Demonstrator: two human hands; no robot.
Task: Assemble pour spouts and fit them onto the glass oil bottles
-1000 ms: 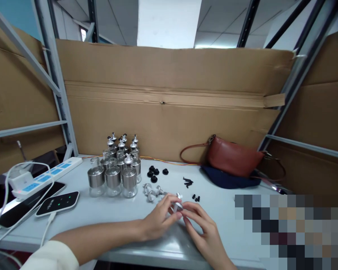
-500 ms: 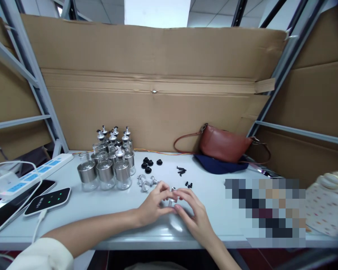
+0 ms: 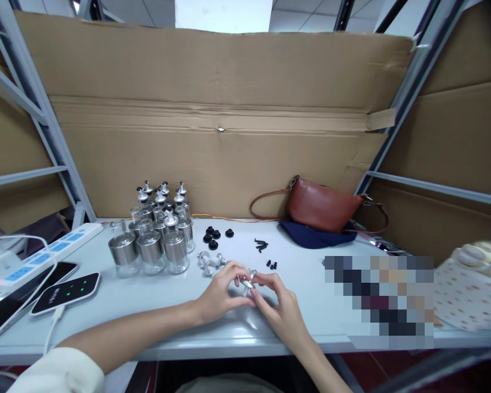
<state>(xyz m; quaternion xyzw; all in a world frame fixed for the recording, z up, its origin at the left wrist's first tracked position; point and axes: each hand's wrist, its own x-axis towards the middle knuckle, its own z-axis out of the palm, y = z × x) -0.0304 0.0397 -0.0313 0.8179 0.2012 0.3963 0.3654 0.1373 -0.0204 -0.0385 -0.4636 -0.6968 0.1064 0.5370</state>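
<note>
Between my two hands is a silver bottle pourer spout, tilted, a little above the table. My left hand pinches it from the left with fingers and thumb. From the right, my right hand grips it with thumb and fingertips. Just beyond my left hand lie several more silver pourer spouts in a loose group. Small black caps sit behind my right hand. Farther back are thin black pieces and several round black stoppers.
Glass bottles with steel bands stand at the left, several topped with spouts. A power strip and a charging pad with cables lie further left. A brown bag rests on a navy cap at the back right.
The pourer spout has been turned and tilted between my fingers, showing more of its round flange. Both hands stay together in nearly the same place; the whole view has shifted slightly.
</note>
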